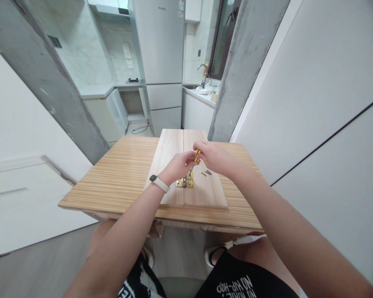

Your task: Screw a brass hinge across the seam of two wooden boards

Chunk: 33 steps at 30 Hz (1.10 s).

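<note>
Both my hands meet over two pale wooden boards [166, 165] that lie side by side with a narrow seam between them. My right hand [209, 154] is closed around the top of a yellow-and-black screwdriver [197, 155]. Lower on the same tool, the fingers of my left hand [182, 163] are closed too; their tips are partly hidden. The screwdriver's tip points down toward a brass-coloured hinge [184, 182], which lies across the seam. Whether the tip touches a screw cannot be made out. Several loose screws [208, 172] rest on the right board.
Under the boards is a wood-grain table [112, 178], its front edge close to my knees. A grey fridge [161, 41] stands beyond it. White panels [323, 103] rise at the right, and a sink counter [202, 97] is behind a grey pillar.
</note>
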Each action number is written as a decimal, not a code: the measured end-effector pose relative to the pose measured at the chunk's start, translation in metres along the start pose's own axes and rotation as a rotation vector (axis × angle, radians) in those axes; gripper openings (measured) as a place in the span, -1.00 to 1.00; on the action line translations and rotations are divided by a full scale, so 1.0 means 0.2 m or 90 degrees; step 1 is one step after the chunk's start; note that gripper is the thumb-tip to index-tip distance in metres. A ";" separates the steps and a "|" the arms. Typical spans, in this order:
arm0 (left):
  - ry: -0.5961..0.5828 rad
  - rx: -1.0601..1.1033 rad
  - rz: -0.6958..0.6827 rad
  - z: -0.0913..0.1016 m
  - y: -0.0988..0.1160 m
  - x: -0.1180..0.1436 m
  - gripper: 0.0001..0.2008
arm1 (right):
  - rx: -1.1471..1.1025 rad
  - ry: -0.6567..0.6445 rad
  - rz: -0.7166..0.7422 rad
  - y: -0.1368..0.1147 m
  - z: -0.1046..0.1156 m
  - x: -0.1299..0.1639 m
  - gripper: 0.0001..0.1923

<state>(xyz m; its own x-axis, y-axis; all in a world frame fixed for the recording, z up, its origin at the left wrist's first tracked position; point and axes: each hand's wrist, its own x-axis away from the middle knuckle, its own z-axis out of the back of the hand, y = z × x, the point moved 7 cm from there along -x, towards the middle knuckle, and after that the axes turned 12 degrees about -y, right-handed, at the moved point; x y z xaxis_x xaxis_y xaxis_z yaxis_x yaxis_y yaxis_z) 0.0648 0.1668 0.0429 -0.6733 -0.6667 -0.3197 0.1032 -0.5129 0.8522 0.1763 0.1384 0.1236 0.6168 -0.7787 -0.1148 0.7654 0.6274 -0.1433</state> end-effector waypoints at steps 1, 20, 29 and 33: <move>0.005 -0.012 0.003 0.00 0.00 0.01 -0.83 | -0.013 0.010 -0.026 0.01 0.01 0.01 -0.81; 0.121 -0.088 0.020 0.03 0.00 0.03 -0.79 | 0.101 0.044 -0.251 -0.05 0.01 -0.03 -0.67; 0.088 -0.061 0.065 0.06 -0.03 0.06 -0.80 | 0.056 -0.013 -0.207 -0.08 0.01 -0.06 -0.69; 0.031 -0.059 0.041 0.04 -0.02 0.04 -0.73 | 0.047 -0.011 -0.171 -0.04 0.02 -0.04 -0.74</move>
<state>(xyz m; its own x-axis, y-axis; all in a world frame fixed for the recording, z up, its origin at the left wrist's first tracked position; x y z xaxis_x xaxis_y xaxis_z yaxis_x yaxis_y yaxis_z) 0.0520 0.1679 0.0397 -0.6275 -0.7239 -0.2868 0.2141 -0.5146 0.8303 0.1656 0.1403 0.1292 0.3920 -0.9176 -0.0660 0.9130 0.3968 -0.0947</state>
